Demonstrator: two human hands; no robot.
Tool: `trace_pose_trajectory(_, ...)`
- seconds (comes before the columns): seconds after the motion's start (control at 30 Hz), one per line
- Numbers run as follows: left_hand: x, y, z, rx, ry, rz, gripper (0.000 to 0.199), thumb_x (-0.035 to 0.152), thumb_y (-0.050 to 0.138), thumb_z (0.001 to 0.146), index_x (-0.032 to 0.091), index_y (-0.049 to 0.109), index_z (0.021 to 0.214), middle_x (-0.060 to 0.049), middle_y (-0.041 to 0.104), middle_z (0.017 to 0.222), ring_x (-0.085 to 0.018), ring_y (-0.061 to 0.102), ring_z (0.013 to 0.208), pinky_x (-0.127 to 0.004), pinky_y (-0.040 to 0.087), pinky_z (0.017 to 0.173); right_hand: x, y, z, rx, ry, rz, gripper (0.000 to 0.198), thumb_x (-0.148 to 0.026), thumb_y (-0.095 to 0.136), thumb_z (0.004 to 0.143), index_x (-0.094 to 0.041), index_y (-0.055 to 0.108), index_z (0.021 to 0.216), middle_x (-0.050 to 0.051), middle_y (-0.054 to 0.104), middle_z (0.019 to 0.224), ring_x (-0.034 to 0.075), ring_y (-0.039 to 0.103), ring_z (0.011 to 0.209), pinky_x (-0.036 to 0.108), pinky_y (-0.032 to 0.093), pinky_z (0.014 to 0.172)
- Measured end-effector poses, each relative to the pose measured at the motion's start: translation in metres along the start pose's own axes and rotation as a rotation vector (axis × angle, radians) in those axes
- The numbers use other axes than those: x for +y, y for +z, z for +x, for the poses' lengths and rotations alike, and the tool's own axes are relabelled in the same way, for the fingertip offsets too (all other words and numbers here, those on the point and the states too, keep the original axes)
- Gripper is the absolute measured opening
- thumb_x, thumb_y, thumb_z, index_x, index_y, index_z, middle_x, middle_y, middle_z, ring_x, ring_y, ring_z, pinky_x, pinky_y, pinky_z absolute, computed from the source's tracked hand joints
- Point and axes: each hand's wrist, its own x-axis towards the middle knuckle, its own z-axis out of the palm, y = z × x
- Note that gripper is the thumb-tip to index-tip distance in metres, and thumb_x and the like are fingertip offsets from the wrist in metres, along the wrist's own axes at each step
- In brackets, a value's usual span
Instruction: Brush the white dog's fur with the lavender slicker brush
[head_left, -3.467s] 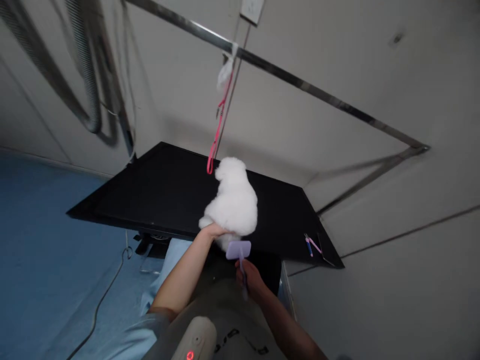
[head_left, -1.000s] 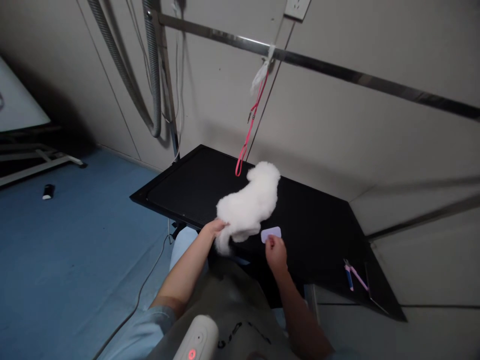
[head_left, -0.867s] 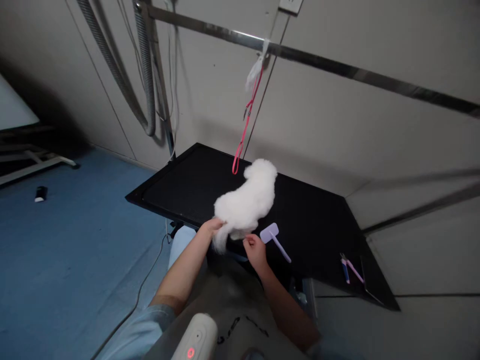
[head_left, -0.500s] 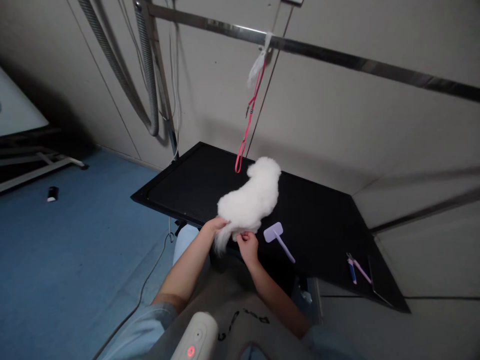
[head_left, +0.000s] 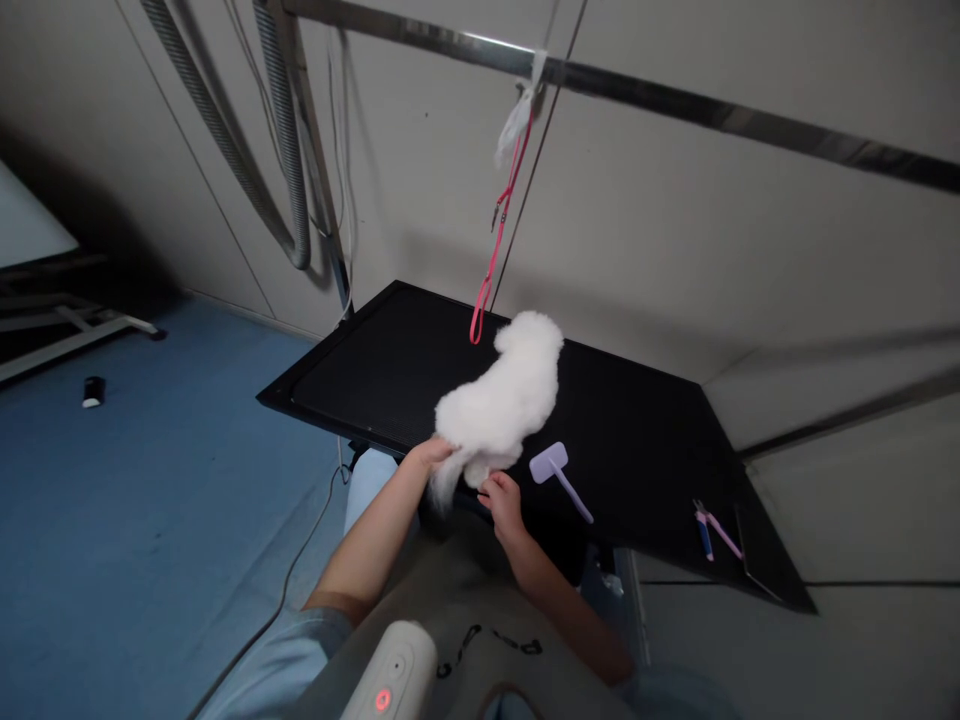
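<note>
A small fluffy white dog (head_left: 501,395) is on the black grooming table (head_left: 375,350), its back end toward me and its head toward the wall. My left hand (head_left: 431,453) grips the dog's hindquarters at the left, beside the hanging tail (head_left: 448,480); its fingertips are lost in the fur. Just right of the tail, a pale hind paw (head_left: 477,472) shows at the table's near edge. My right hand (head_left: 501,495) is closed in a pinch next to this paw; what lies between its fingers is too small to make out. A lilac slicker brush (head_left: 551,462) lies to the right.
Pink-and-blue nail clippers (head_left: 705,530) lie near the table's right end. A red lead (head_left: 499,240) hangs from a metal bar (head_left: 637,85) above the dog. Left of the table, a grey hose (head_left: 300,200) hangs and a cable (head_left: 300,550) runs over the blue floor (head_left: 165,500).
My right hand has drawn slightly right and down from the dog's rear, uncovering more of the pale paw. My left hand and the dog look nearly still; the view has shifted slightly.
</note>
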Motion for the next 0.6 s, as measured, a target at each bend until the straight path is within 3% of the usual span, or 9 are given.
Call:
trace_pose_trajectory(0.1,-0.002,0.000,0.001,-0.011,-0.067,-0.039,0.042,0.006,0.077,0.053,0.007,0.072,0.095,-0.014,0.074,0.101,-0.034,0.060,0.113,-0.045,0.047,0.098,-0.002,-0.001,-0.004,-0.014,0.102,0.072,0.012,-0.030,0.058,0.058,-0.019,0.053,0.060,-0.002,0.056,0.059,0.013,0.057,0.062,0.026,0.051,0.061)
trace_pose_trajectory(0.3,-0.006,-0.001,0.005,0.027,-0.067,-0.066,0.049,0.000,0.070,0.057,0.008,0.071,0.105,-0.013,0.073,0.108,-0.030,0.058,0.118,-0.040,0.045,0.101,-0.001,-0.002,0.000,-0.023,0.223,0.130,0.013,-0.028,0.059,0.054,-0.020,0.051,0.060,-0.003,0.053,0.056,0.012,0.054,0.058,0.029,0.053,0.060)
trace_pose_trajectory(0.43,-0.009,-0.004,0.006,0.021,-0.068,-0.065,0.047,0.004,0.067,0.062,0.009,0.070,0.108,-0.013,0.073,0.111,-0.029,0.058,0.120,-0.040,0.045,0.102,0.003,-0.002,-0.003,-0.043,0.191,0.102,0.014,-0.029,0.060,0.056,-0.019,0.051,0.058,-0.003,0.053,0.058,0.012,0.054,0.059,0.029,0.052,0.061)
trace_pose_trajectory(0.6,-0.009,-0.009,0.001,-0.003,-0.022,-0.069,0.043,0.009,0.072,0.059,0.010,0.072,0.102,-0.013,0.074,0.104,-0.034,0.055,0.122,-0.046,0.043,0.103,0.000,-0.005,-0.009,-0.078,0.052,0.028,0.015,-0.033,0.062,0.062,-0.019,0.056,0.061,0.000,0.057,0.065,0.017,0.058,0.070,0.032,0.052,0.070)
